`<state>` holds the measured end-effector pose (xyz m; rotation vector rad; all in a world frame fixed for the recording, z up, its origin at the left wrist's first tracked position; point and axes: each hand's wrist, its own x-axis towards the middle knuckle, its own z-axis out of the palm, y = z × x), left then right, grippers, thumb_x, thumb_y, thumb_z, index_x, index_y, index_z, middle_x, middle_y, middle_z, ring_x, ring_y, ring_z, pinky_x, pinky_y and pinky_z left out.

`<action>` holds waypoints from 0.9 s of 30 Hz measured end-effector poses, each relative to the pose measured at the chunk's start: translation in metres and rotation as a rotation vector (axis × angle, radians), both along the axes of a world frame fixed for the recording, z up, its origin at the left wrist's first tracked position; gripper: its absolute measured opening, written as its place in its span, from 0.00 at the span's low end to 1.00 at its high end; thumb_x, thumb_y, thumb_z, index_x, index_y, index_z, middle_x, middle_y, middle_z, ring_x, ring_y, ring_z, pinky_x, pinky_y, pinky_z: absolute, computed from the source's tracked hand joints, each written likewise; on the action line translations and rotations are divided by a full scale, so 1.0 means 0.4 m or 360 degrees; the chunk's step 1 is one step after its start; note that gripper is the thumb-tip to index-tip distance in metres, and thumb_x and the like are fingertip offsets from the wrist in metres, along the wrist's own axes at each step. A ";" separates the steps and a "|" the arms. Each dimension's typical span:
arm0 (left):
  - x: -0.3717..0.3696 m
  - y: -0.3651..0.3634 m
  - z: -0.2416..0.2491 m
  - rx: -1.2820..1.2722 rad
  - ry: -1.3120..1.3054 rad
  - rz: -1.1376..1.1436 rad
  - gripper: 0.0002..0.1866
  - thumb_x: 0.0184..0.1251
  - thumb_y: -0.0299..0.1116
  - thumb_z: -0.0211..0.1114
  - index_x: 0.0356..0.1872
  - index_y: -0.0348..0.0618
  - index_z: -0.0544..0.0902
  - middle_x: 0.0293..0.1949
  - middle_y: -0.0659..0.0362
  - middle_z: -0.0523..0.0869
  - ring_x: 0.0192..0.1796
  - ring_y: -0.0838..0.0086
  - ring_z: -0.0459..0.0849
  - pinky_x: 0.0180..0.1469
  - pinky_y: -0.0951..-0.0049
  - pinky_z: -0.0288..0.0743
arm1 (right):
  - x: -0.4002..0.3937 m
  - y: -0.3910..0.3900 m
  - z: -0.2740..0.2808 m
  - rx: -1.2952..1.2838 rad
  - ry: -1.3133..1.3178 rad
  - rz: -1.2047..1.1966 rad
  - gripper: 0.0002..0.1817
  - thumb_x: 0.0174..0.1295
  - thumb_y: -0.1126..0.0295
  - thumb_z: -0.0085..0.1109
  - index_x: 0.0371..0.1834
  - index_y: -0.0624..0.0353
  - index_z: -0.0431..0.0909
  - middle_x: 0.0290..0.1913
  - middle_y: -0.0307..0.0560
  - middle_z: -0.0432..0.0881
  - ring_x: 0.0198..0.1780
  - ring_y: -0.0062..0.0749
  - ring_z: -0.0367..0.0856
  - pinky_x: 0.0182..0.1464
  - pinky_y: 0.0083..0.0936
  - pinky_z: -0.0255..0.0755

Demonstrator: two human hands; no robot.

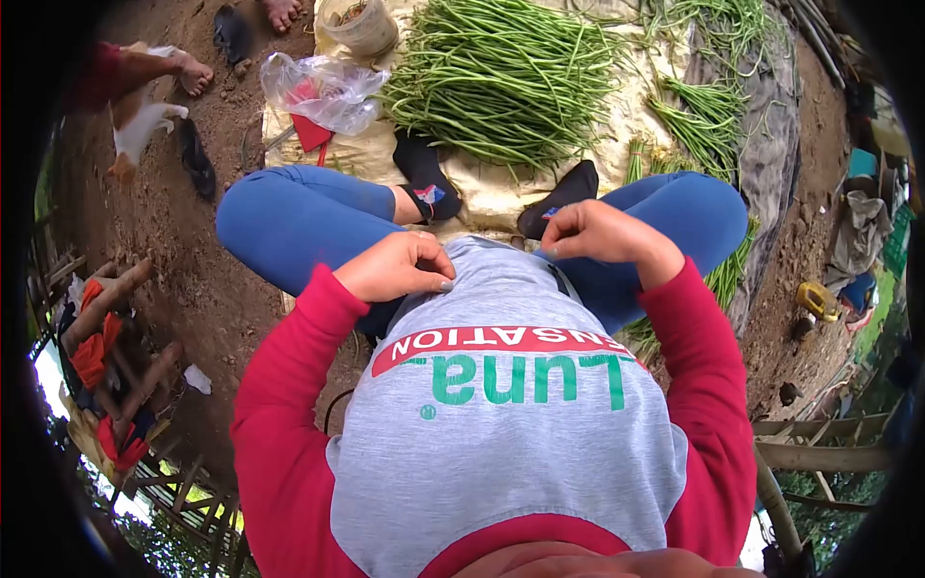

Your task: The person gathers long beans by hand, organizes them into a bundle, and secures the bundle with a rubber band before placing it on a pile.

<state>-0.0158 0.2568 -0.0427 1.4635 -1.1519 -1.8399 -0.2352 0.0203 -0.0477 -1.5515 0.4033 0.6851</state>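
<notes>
My left hand (pixel 400 264) is closed in a pinch on the front of the grey shirt (pixel 511 433), near its lower edge. Across the lap, my right hand (pixel 605 239) pinches the shirt's hem on the other side, thumb and forefinger together. Between the hands the grey cloth is spread over the lap. Beyond the black-socked feet lies a large pile of long green beans (pixel 501 82) on a pale sheet (pixel 636 106). Smaller bean bundles (pixel 703 120) lie to its right.
A clear plastic bag (pixel 328 91) lies over a red object (pixel 311 133) at the left of the pile, near a plastic tub (pixel 358 27). Another person's bare foot (pixel 195 75) and a white-and-orange cat (pixel 140 125) are at the upper left. Wooden poles (pixel 106 303) stand at far left.
</notes>
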 end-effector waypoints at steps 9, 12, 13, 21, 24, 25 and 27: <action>-0.094 -0.136 -0.183 0.0080 -0.1072 -0.0520 0.17 0.60 0.45 0.60 0.39 0.43 0.87 0.38 0.44 0.86 0.43 0.51 0.84 0.50 0.57 0.74 | 0.172 -0.014 -0.100 -0.1186 -0.0242 0.0025 0.12 0.57 0.63 0.59 0.39 0.57 0.83 0.37 0.51 0.85 0.40 0.47 0.83 0.43 0.37 0.75; -0.140 -0.132 -0.331 -0.0048 -0.1143 -0.0466 0.15 0.58 0.44 0.61 0.35 0.44 0.87 0.36 0.47 0.86 0.42 0.52 0.85 0.47 0.57 0.73 | 0.240 -0.029 -0.108 -0.1310 -0.0269 0.0106 0.12 0.57 0.63 0.60 0.40 0.57 0.82 0.36 0.50 0.85 0.39 0.45 0.83 0.43 0.35 0.76; -0.133 -0.140 -0.340 -0.0117 -0.1317 -0.0478 0.15 0.58 0.44 0.62 0.33 0.44 0.87 0.36 0.48 0.86 0.42 0.53 0.85 0.46 0.57 0.73 | 0.259 -0.036 -0.109 -0.1344 -0.0251 0.0155 0.13 0.57 0.63 0.60 0.41 0.57 0.82 0.36 0.50 0.85 0.39 0.46 0.83 0.43 0.36 0.76; 0.336 -0.291 -0.352 -0.0446 -0.1255 0.1744 0.34 0.57 0.38 0.66 0.66 0.49 0.68 0.58 0.36 0.72 0.59 0.47 0.74 0.64 0.59 0.67 | 0.317 -0.106 -0.084 -0.1498 -0.0248 0.0376 0.16 0.59 0.60 0.60 0.46 0.55 0.81 0.42 0.55 0.84 0.47 0.50 0.81 0.49 0.42 0.74; 0.528 -0.332 -0.366 -0.0148 -0.1597 0.1558 0.42 0.54 0.42 0.69 0.72 0.56 0.60 0.64 0.28 0.63 0.64 0.43 0.69 0.67 0.61 0.63 | 0.299 -0.118 -0.039 -0.1473 -0.0350 0.0248 0.16 0.59 0.60 0.60 0.46 0.56 0.81 0.41 0.55 0.84 0.45 0.50 0.82 0.48 0.41 0.75; 0.551 -0.349 -0.369 -0.0085 -0.1589 0.1474 0.44 0.54 0.43 0.70 0.73 0.58 0.59 0.64 0.26 0.62 0.65 0.42 0.69 0.68 0.62 0.63 | 0.287 -0.112 -0.033 -0.1452 -0.0342 0.0132 0.16 0.58 0.61 0.61 0.46 0.57 0.81 0.40 0.54 0.84 0.44 0.49 0.82 0.48 0.40 0.75; 0.580 -0.369 -0.416 -0.0073 -0.1607 0.1293 0.41 0.54 0.43 0.71 0.70 0.56 0.63 0.60 0.26 0.66 0.60 0.42 0.74 0.65 0.62 0.66 | 0.251 -0.097 -0.056 -0.1395 -0.0274 0.0004 0.16 0.58 0.61 0.61 0.46 0.57 0.81 0.40 0.54 0.84 0.44 0.49 0.82 0.48 0.40 0.75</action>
